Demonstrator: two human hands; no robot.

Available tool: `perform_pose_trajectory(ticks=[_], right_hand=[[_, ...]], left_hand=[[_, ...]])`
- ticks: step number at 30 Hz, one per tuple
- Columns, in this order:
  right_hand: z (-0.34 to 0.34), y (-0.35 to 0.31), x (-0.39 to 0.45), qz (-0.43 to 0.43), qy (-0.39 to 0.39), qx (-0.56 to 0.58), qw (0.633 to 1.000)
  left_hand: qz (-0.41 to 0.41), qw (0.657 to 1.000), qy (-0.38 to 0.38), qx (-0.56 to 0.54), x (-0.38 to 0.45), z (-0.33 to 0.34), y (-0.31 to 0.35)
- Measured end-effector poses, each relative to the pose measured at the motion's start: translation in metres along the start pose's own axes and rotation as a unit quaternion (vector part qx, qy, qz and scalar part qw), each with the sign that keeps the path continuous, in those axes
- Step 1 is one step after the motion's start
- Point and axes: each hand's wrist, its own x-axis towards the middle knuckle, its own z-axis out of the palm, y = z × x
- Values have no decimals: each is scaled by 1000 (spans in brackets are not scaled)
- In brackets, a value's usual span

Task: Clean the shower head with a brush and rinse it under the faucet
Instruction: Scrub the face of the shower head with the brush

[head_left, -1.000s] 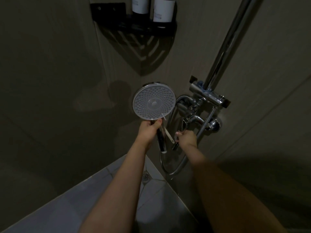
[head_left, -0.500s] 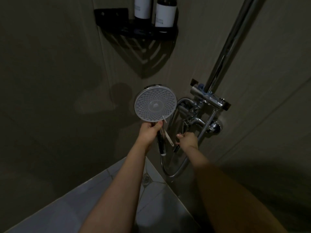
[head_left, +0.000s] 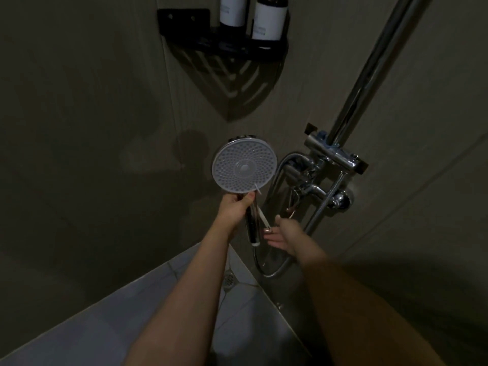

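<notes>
- Walls [head_left: 79, 128]: dim grey tile, meeting in a corner behind the fittings.
- Floor [head_left: 79, 326]: pale tile at lower left, with a small round drain [head_left: 229, 280] near the corner.
- Riser pipe [head_left: 369, 70]: chrome, runs from upper right down to the faucet [head_left: 314, 180], a chrome mixer fixed to the right wall. No running water can be made out.
- Corner shelf [head_left: 224, 48]: black, mounted high in the corner, carrying two dark bottles [head_left: 268, 19] with white labels.
- Hose [head_left: 324, 202]: ribbed metal, drops from the faucet, loops low and comes back up to the handle's bottom end.
- Shower head [head_left: 244, 167]: round, pale grey face turned toward the camera, rings of small nozzle dots around a plain centre disc, chrome rim at the back. Held upright in the corner, just left of the faucet, not touching it.
- Handle [head_left: 252, 223]: dark chrome, hangs straight down from the head.
- Left hand [head_left: 235, 208]: fingers curled around the top of the handle, just under the head.
- Right hand [head_left: 284, 233]: fingers extended and relaxed, holding nothing, just right of the handle and below the faucet.
- Brush [head_left: 262, 213]: thin, white, lies slanted along the handle; tip near the head's lower rim, tail end close to the right fingertips. Contact cannot be told.
</notes>
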Motion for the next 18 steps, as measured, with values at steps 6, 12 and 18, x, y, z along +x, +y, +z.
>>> perform_pose_trajectory(ticks=[6,12,18], right_hand=[[-11,2,-6,28,-183,-3,983],[-7,24,2,-76,-79,-64,992],[-46,60,21,6,29,-395,918]], left_hand=[[-17,1000,0,1,2,-3,-15],[-48,999,3,4,1,-7,-30],[-68,996,55,-20,5,-21,-48]])
